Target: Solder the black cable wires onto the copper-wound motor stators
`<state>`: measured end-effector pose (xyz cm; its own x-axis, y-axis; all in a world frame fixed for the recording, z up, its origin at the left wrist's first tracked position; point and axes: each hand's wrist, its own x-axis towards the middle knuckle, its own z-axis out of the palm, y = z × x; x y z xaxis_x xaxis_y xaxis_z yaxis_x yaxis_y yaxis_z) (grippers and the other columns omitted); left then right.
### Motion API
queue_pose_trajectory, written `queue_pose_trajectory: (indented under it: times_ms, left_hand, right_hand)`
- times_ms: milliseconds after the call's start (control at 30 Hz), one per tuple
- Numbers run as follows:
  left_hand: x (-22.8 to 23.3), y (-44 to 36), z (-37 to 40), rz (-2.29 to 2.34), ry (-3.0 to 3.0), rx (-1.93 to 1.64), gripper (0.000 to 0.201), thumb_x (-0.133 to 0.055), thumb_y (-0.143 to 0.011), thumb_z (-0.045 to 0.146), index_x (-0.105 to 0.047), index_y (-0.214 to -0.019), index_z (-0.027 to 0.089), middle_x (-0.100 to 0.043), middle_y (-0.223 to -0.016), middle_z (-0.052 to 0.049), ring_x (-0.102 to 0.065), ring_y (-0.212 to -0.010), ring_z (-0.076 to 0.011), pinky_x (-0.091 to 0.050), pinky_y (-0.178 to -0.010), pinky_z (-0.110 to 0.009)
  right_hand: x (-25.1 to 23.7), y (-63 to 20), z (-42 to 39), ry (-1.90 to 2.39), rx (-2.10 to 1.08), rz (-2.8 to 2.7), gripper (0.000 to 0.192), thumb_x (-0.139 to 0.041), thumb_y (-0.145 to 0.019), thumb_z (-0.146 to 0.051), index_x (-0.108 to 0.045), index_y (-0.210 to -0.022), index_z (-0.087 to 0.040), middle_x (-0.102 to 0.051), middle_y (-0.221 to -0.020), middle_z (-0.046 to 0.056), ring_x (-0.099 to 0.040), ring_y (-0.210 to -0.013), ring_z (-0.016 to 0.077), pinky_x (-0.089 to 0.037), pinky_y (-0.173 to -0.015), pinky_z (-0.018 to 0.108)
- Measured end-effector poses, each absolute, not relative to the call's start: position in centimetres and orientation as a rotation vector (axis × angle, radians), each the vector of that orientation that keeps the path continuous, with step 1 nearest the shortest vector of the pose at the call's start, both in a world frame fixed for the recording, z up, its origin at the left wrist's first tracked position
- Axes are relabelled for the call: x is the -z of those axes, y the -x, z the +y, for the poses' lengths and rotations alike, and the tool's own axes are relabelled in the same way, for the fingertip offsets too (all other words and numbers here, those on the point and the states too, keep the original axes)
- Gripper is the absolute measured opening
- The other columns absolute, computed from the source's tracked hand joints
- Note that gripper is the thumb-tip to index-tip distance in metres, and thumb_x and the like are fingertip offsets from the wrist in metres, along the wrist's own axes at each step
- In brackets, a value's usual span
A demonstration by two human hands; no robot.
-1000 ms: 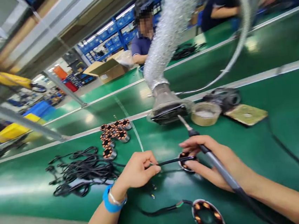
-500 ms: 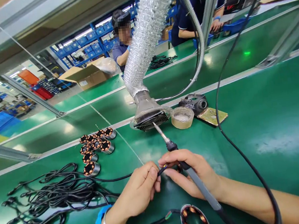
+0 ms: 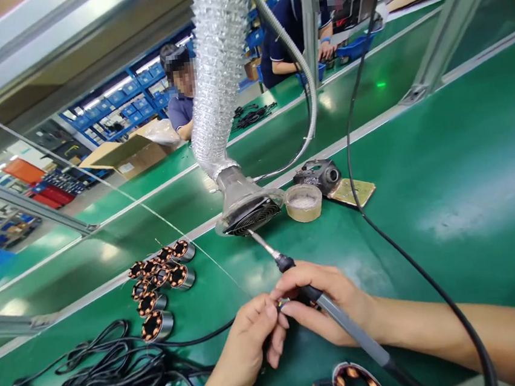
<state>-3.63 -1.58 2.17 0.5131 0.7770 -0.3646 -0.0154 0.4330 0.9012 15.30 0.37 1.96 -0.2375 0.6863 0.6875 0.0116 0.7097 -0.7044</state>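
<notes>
One green conveyor belt carries everything here. Above its middle hangs a silver extraction hose, its fan mouth just over the belt. A heap of black cables lies on the belt's near left, with a cluster of copper-wound stators just beyond it. The right hand is closed around a soldering iron, tip pointing at the hose. The left hand pinches a wire end between thumb and forefinger, touching the right fingers
</notes>
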Motion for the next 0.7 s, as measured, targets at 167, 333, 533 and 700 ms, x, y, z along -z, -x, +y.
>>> queue_pose_trajectory:
  times_ms: [167, 333, 533, 700]
  left_hand:
    - [-2.5, 3.0, -1.8, 0.965, -1.080, -0.637, 0.043, -0.051, -0.090, 0.055, -0.046, -0.083, 0.012, -0.045, -0.050, 0.004, -0.024, -0.040, -0.0018, -0.016, -0.042, -0.016]
    - [-2.6, 2.1, -2.3, 1.110, -1.177, -0.798, 0.049, -0.047, -0.089, 0.062, -0.045, -0.089, 0.013, -0.029, -0.053, 0.007, -0.023, -0.049, -0.0040, -0.021, -0.049, -0.017]
    - [-2.6, 2.7, -2.3, 1.208, -1.255, -0.811, 0.046, -0.041, -0.093, 0.060, -0.040, -0.088, 0.015, -0.028, -0.064, 0.005, -0.025, -0.057, -0.0057, -0.024, -0.053, -0.019]
    - [-3.2, 3.0, -2.0, 1.308, -1.501, -0.621, 0.042, -0.037, -0.097, 0.053, -0.043, -0.083, 0.014, -0.041, -0.075, 0.001, -0.035, -0.070, -0.0082, -0.031, -0.066, -0.021]
  right_hand:
    - [-2.1, -15.5, 0.4, 0.605, -0.758, -1.711, 0.040, -0.058, -0.080, -0.004, -0.050, -0.116, -0.019, -0.062, -0.085, 0.000, -0.060, -0.070, 0.0064, -0.052, -0.067, 0.016]
    - [-1.9, -15.2, -0.1, 0.670, -0.732, -1.692, 0.037, -0.061, -0.082, -0.008, -0.049, -0.115, -0.020, -0.062, -0.082, -0.002, -0.059, -0.068, 0.0053, -0.051, -0.066, 0.014]
    - [-1.7, -14.8, -0.5, 0.660, -0.608, -1.767, 0.025, -0.058, -0.082, -0.007, -0.051, -0.103, -0.019, -0.060, -0.080, 0.000, -0.055, -0.068, 0.0084, -0.049, -0.063, 0.018]
    - [-2.4, -15.1, 0.0, 0.577, -0.379, -1.889, 0.026, -0.058, -0.081, -0.008, -0.053, -0.105, -0.017, -0.058, -0.076, 0.004, -0.048, -0.067, 0.0138, -0.044, -0.060, 0.027]
